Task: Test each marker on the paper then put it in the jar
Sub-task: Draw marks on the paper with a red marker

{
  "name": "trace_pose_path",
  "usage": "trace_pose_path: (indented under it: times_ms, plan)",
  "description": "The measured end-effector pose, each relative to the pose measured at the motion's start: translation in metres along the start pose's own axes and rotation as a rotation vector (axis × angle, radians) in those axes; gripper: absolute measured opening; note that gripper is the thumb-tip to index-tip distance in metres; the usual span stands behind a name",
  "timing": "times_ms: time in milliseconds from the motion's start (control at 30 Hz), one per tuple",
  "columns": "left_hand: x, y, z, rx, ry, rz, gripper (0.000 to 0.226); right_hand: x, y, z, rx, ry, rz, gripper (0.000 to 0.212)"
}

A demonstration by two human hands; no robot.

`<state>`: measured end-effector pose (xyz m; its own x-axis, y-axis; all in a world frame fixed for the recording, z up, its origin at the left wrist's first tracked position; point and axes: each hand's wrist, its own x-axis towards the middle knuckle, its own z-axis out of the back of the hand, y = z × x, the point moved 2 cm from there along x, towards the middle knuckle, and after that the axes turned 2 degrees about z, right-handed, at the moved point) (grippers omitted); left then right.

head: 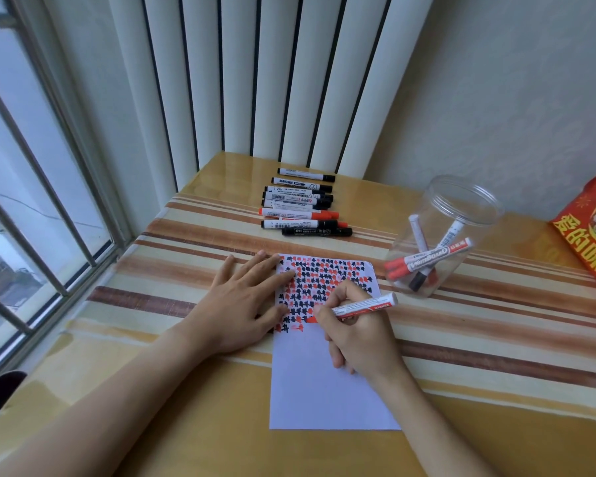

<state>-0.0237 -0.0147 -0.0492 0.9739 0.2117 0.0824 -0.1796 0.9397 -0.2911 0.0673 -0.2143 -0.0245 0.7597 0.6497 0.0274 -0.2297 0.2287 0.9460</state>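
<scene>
**Marker held at the edge of the inked rows on the paper**

A white-barrelled marker with red printing (365,305) is gripped in the right hand (360,333), fingers curled round its lower barrel; its tip is hidden behind the fingers, at the lowest row of marks, and the blunt end is tilted up and to the right. The marker lies over a white rectangular sheet of paper (327,390), whose upper part is covered by close rows of small red and black marks, while the lower part is left blank. The sheet's left edge is pressed flat by the left hand (246,301), fingers straight and spread, fingertips resting on the marked area. To the right of the sheet, a clear round plastic jar (441,237) is seen without a lid, with several red-capped and black-capped markers leaning inside it. Behind the sheet, near the wall, a row of capped black and red markers (301,203) is laid side by side. All items rest on a glossy table with brown and cream stripes (186,256). A red printed packet (589,232) is seen at the right edge.
</scene>
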Motion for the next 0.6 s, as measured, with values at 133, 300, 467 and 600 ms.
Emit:
trace_pose_path:
  times_ms: [133, 300, 467, 600]
  plan:
    - [-0.0005, 0.0001, 0.0005, 0.006, 0.002, -0.004, 0.068, -0.0004, -0.0013, -0.0003, -0.002, 0.006, -0.019, 0.026]
    - [-0.0004, -0.0008, 0.0013, 0.016, 0.01, -0.003, 0.071, 0.0, -0.001, 0.0003, 0.024, 0.018, -0.011, 0.026]
    - [-0.0001, -0.0004, 0.0013, 0.023, 0.017, -0.004, 0.072, 0.0009, -0.0024, -0.0008, 0.007, 0.028, -0.019, 0.023]
    - [-0.0001, 0.0003, 0.0009, 0.018, 0.008, -0.009, 0.072, 0.001, -0.0011, -0.0004, -0.003, 0.005, -0.017, 0.026]
